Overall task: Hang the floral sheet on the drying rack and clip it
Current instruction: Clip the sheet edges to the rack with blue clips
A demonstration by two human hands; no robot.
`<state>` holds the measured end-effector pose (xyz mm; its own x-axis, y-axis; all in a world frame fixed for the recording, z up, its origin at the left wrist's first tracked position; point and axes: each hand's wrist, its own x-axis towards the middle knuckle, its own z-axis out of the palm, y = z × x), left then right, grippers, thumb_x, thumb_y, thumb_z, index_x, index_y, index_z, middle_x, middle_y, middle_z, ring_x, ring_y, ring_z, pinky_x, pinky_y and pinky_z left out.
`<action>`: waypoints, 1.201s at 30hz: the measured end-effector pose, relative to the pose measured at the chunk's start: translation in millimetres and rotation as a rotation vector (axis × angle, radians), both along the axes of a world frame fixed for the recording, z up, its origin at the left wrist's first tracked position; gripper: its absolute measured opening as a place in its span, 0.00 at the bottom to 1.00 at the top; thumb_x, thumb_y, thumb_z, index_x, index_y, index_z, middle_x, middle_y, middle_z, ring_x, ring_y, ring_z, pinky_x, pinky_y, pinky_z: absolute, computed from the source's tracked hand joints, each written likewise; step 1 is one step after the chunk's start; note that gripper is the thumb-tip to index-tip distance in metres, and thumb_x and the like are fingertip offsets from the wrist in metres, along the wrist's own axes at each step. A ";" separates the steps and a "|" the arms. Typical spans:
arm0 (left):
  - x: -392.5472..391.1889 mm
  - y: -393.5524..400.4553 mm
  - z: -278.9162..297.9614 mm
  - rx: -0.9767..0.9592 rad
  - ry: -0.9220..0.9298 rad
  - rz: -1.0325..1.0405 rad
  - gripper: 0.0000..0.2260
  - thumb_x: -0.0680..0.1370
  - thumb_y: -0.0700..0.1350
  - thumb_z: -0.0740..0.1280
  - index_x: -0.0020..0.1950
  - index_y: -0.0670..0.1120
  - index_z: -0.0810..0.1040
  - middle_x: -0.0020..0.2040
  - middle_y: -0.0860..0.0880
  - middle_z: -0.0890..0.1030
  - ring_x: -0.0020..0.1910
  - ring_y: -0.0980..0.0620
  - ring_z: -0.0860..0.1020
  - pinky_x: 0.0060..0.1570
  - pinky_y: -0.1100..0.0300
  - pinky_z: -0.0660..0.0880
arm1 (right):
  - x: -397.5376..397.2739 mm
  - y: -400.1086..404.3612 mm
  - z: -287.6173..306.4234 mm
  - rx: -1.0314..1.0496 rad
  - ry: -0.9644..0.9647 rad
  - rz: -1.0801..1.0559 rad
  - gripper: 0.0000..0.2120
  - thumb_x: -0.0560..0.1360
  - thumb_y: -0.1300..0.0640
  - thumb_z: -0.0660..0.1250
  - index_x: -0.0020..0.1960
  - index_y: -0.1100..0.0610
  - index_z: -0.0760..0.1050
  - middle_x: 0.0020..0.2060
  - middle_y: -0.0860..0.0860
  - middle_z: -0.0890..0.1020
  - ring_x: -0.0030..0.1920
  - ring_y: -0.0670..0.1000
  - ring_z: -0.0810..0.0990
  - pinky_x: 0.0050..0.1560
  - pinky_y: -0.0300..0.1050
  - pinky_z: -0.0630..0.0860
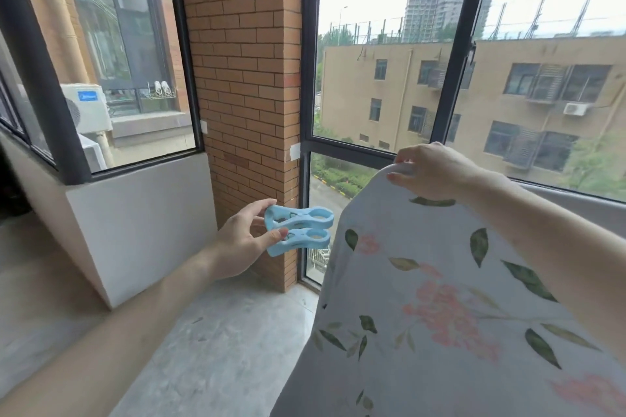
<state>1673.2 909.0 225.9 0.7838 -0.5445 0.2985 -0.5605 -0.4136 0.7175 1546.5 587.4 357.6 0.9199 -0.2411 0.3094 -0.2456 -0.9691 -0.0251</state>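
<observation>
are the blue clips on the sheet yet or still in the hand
Still in hand. The left hand holds two blue clips clear of the floral sheet, whose top edge the right hand grips.

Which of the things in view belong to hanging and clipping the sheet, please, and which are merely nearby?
Part of the job:
- floral sheet, its top edge gripped by the right hand
- two blue clips, held in the left hand

Merely nearby:
- brick pillar
- window frame
- air conditioner unit outside
</observation>
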 end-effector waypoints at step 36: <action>197.5 -73.4 -89.4 0.066 -0.112 -0.507 0.06 0.75 0.47 0.78 0.48 0.53 0.82 0.42 0.57 0.83 0.43 0.56 0.81 0.42 0.58 0.78 | 20.3 36.9 -10.7 0.002 -0.154 -0.371 0.22 0.69 0.28 0.71 0.32 0.46 0.77 0.30 0.44 0.79 0.36 0.46 0.77 0.38 0.46 0.67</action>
<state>1870.7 835.6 136.6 0.3823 -0.8678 0.3174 -0.7737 -0.1128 0.6235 1566.8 624.3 346.9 0.7131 -0.5492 0.4358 -0.5724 -0.8150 -0.0905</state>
